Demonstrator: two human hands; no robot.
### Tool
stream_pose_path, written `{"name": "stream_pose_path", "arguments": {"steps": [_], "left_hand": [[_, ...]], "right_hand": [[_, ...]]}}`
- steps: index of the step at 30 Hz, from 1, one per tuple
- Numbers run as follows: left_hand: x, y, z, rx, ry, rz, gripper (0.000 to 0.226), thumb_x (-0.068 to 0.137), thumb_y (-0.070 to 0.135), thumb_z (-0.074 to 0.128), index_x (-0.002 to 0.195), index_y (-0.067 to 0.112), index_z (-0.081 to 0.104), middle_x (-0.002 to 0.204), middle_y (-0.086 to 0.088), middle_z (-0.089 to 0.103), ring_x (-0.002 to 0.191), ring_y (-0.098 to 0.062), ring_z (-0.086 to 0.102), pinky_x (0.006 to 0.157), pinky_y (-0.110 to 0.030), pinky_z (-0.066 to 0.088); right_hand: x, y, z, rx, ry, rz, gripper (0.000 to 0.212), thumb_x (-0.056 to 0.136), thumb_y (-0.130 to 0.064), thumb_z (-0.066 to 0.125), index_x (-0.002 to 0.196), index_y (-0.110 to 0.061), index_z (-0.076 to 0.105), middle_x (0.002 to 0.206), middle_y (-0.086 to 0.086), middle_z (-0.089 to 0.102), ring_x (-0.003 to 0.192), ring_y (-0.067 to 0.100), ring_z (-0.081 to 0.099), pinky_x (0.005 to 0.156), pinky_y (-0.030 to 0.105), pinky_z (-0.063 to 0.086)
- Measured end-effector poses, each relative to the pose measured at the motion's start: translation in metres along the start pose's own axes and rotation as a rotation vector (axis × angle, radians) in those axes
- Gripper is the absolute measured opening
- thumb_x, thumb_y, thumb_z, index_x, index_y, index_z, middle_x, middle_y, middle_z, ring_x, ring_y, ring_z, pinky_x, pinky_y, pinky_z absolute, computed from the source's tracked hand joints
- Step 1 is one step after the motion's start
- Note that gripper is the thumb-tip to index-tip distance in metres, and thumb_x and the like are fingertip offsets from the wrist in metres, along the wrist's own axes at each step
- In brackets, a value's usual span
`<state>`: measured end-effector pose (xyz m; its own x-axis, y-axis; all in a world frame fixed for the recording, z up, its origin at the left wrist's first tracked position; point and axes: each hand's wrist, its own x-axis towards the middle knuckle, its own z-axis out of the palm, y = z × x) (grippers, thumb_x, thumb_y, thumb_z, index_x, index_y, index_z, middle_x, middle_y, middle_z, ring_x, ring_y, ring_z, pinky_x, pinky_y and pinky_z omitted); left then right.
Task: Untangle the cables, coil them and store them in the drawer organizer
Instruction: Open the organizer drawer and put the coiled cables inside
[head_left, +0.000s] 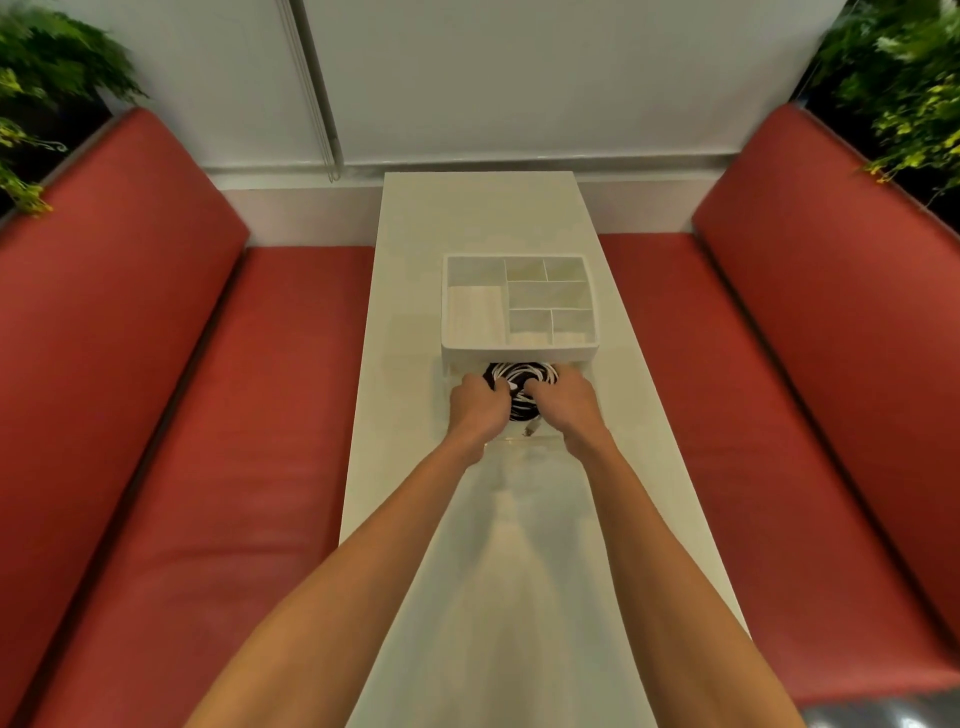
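A white drawer organizer (519, 349) with several empty top compartments stands in the middle of a narrow white table (483, 218). Its clear lower drawer (524, 441) is pulled out toward me. Inside the drawer lies a coiled bundle of black and white cables (521, 375). My left hand (477, 405) and my right hand (566, 402) are both in the drawer, fingers curled down onto the cable bundle from either side. A small plug end (531, 430) shows between my wrists. The fingertips are hidden among the cables.
Red padded benches (218, 415) run along both sides of the table, the right bench (779, 389) close to the table edge. Green plants (31, 104) fill both upper corners. A white wall (519, 78) closes the far end.
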<state>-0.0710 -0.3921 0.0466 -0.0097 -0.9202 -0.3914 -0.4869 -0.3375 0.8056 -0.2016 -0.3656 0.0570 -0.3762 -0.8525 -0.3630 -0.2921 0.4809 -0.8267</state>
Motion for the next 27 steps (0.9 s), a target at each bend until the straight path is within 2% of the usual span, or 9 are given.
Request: {"name": "stream_pose_path", "arguments": {"steps": [4,6,9,11,16,19,22,27], "left_hand": [[-0.007,0.001,-0.005,0.431,-0.001,0.206,0.051,0.112,0.042,0.038,0.106,0.000,0.065,0.110,-0.021,0.069,0.100,-0.036,0.064,0.073,-0.036,0.042],[-0.013,0.001,-0.007,0.569,0.016,0.262,0.052,0.113,0.043,0.037,0.106,0.001,0.067,0.111,-0.022,0.069,0.101,-0.039,0.065,0.073,-0.037,0.041],[-0.022,-0.003,-0.010,0.690,0.066,0.353,0.050,0.113,0.043,0.039,0.119,0.000,0.065,0.119,-0.021,0.067,0.108,-0.042,0.065,0.074,-0.038,0.041],[-0.027,-0.006,-0.013,0.685,0.080,0.400,0.047,0.112,0.043,0.041,0.123,0.002,0.063,0.119,-0.019,0.065,0.108,-0.040,0.064,0.075,-0.038,0.041],[-0.039,-0.015,-0.023,0.601,0.122,0.573,0.027,0.109,0.031,0.052,0.127,0.015,0.064,0.114,-0.009,0.064,0.099,-0.033,0.065,0.072,-0.038,0.048],[-0.044,-0.023,-0.024,0.559,0.106,0.628,0.027,0.108,0.024,0.056,0.130,0.018,0.069,0.117,-0.006,0.068,0.096,-0.033,0.068,0.075,-0.045,0.058],[-0.046,-0.026,-0.026,0.579,0.088,0.649,0.029,0.109,0.025,0.054,0.133,0.019,0.069,0.120,-0.006,0.070,0.098,-0.036,0.069,0.077,-0.049,0.059],[-0.044,-0.019,-0.035,0.599,0.125,0.715,0.027,0.110,0.026,0.050,0.126,0.017,0.070,0.115,-0.005,0.070,0.097,-0.031,0.068,0.078,-0.047,0.058]], "right_hand": [[0.006,0.010,0.000,-0.234,0.076,-0.162,0.021,0.095,-0.020,0.067,0.112,-0.008,0.067,0.108,0.009,0.075,0.100,0.029,0.069,0.067,0.027,0.043],[0.007,0.013,0.001,-0.353,0.105,-0.191,0.029,0.100,-0.023,0.069,0.122,-0.005,0.065,0.118,0.014,0.074,0.109,0.034,0.068,0.073,0.028,0.043],[-0.001,0.012,-0.001,-0.535,0.146,-0.217,0.046,0.104,-0.033,0.069,0.133,0.001,0.057,0.129,0.020,0.066,0.118,0.040,0.063,0.087,0.041,0.049],[-0.011,0.009,-0.006,-0.611,0.190,-0.283,0.044,0.107,-0.037,0.064,0.133,-0.001,0.058,0.130,0.018,0.064,0.117,0.039,0.063,0.090,0.045,0.051],[-0.036,0.013,-0.016,-0.632,0.219,-0.549,0.027,0.110,-0.025,0.058,0.132,-0.013,0.068,0.127,0.009,0.068,0.108,0.032,0.067,0.087,0.043,0.053],[-0.039,0.024,-0.018,-0.643,0.173,-0.572,0.024,0.110,-0.023,0.059,0.125,-0.011,0.073,0.122,0.007,0.071,0.104,0.032,0.069,0.087,0.043,0.055],[-0.042,0.029,-0.021,-0.658,0.121,-0.584,0.027,0.111,-0.025,0.058,0.126,-0.007,0.073,0.131,0.007,0.068,0.108,0.033,0.069,0.091,0.046,0.057],[-0.056,0.032,-0.028,-0.654,0.118,-0.737,0.028,0.109,-0.033,0.059,0.134,-0.021,0.065,0.128,-0.004,0.067,0.107,0.025,0.067,0.082,0.044,0.059]]}}
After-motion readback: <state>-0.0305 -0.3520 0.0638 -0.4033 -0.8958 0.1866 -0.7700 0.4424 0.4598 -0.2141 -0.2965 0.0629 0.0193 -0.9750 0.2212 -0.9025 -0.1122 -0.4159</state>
